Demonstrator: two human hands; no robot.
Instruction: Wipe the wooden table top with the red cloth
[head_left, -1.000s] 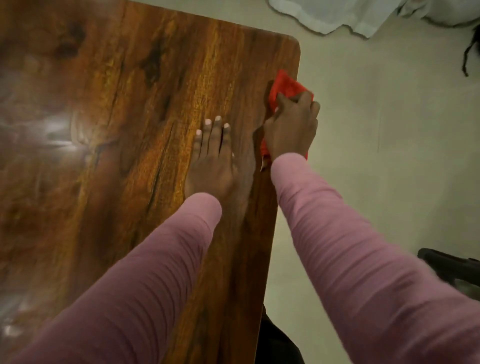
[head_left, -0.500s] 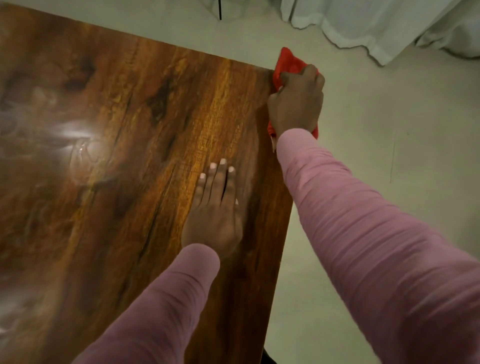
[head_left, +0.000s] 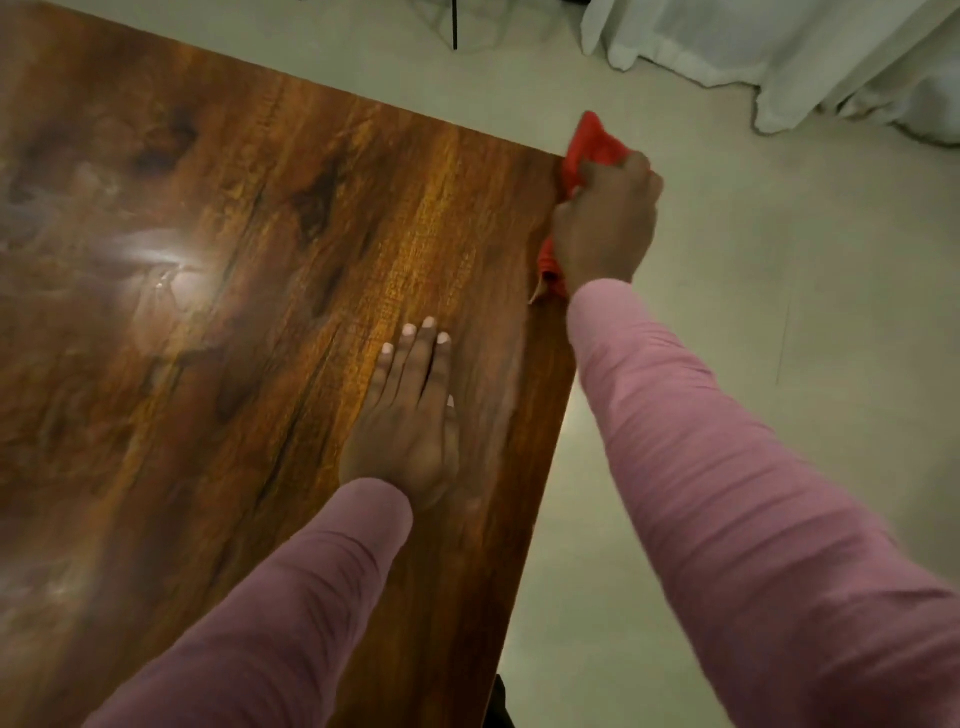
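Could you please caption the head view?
Right hand grips red cloth at corner of wooden table top; left hand rests flat.

The table top (head_left: 234, 415) runs open to the left — the left hand (head_left: 402, 421) lies flat near its right edge, and the right hand (head_left: 605, 228) and red cloth (head_left: 592, 143) block the far corner.

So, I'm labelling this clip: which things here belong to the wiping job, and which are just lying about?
Job: wooden table top; red cloth, gripped by the right hand at its far corner; left hand flat on the wood.
Lying about: white fabric; floor; thin dark pole.
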